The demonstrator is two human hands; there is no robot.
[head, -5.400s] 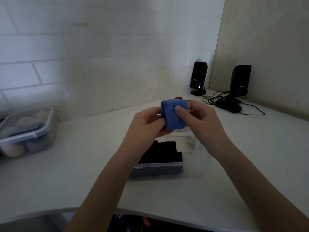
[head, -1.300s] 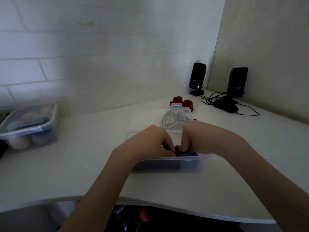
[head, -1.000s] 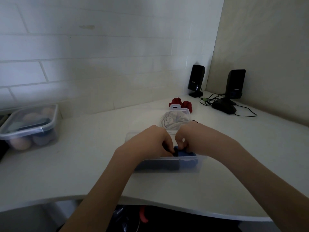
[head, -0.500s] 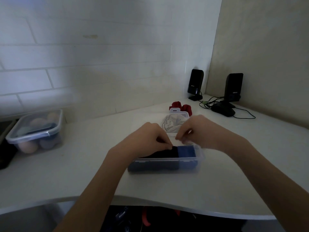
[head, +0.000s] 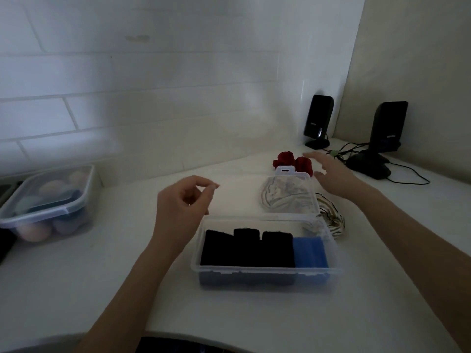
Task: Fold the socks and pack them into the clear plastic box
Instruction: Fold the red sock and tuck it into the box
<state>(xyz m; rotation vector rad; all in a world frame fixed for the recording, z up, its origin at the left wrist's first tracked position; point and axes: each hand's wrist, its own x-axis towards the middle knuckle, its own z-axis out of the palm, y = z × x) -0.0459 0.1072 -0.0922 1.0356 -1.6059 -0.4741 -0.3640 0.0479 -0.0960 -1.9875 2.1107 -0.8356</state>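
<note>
Nearest, on the white counter: clear plastic box, lid off or swung back, rim free of both hands. Inside the box, along its near wall: three folded black socks standing side by side to the left, one folded blue sock pressed against them at the right end. Far part of the box interior mostly bare.

Just left of the box, raised above the counter: left hand, fingers loosely curled, thumb and forefinger tips nearly meeting, nothing held, nothing touched.

Behind the box, touching its far edge: clear lid lying over a crumpled pale striped sock, part of that sock spilling out to the right of the box's far corner.

Beyond the lid, right of the box: right hand, spread wide and empty, fingers stretched toward the red socks bunched just past the lid's tab; contact with them not clear.

Well left of the box, by the tiled wall: lidded container of pale rounded items.

Farthest, beyond the box to the right, in the corner: two black speakers with trailing cables
</note>
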